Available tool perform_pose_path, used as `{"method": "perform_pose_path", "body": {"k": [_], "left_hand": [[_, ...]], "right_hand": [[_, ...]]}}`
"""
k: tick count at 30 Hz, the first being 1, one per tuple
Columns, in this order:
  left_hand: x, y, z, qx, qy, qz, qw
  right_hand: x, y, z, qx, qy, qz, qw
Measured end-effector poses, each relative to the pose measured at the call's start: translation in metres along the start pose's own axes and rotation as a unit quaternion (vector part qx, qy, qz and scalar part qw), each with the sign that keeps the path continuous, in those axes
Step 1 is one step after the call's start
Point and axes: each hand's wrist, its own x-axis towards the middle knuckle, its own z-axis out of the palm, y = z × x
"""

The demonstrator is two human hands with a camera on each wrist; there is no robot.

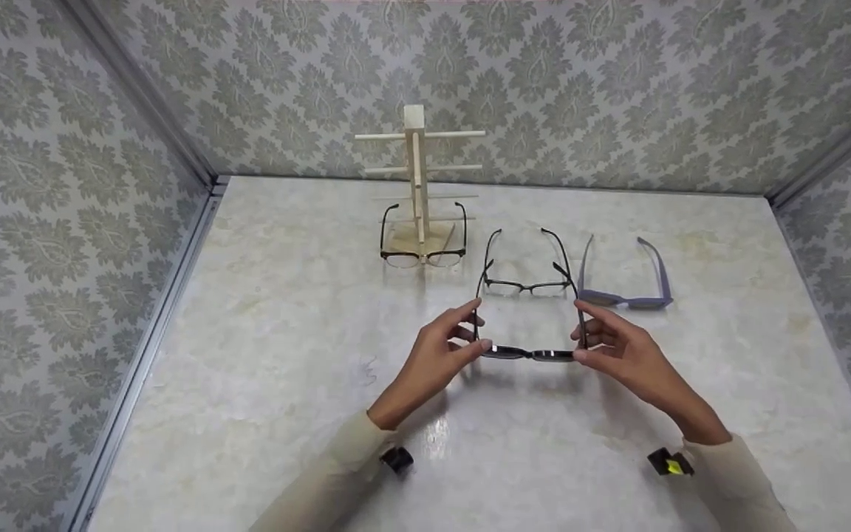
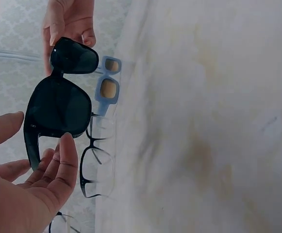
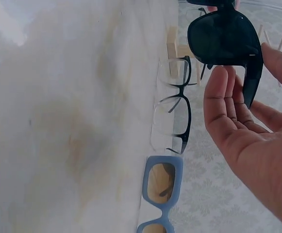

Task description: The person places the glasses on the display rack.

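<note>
Black sunglasses (image 1: 507, 353) with dark lenses are held above the table in both hands, temples unfolded and pointing away from me. My left hand (image 1: 436, 347) pinches the left temple near its hinge. At the right temple my right hand (image 1: 625, 349) grips in the same way, as the right wrist view also shows. Just beyond the sunglasses, clear glasses with a black frame (image 1: 527, 287) stand with temples open. Blue-purple sunglasses (image 1: 647, 303) with brown lenses (image 3: 161, 182) lie to their right.
A wooden eyewear stand (image 1: 414, 148) with several crossbars rises at the back of the marbled table (image 1: 263, 332). Another pair of black-framed glasses (image 1: 401, 258) is at its base. Patterned walls (image 1: 580, 89) enclose the back and sides.
</note>
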Motion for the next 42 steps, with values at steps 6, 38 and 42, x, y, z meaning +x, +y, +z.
{"method": "perform_pose_path", "body": {"k": [6, 38, 42], "left_hand": [[0.0, 0.003, -0.012, 0.02, 0.005, -0.002, 0.9998], [-0.005, 0.018, -0.068, 0.039, 0.061, 0.011, 0.9973], [-0.006, 0.018, -0.073, 0.042, 0.073, 0.003, 0.9965]], "right_hand": [[0.009, -0.004, 0.006, 0.007, -0.003, 0.001, 1.0], [0.064, -0.035, 0.041, 0.042, -0.042, -0.009, 0.998], [0.071, -0.04, 0.045, 0.046, -0.048, -0.01, 0.998]]}}
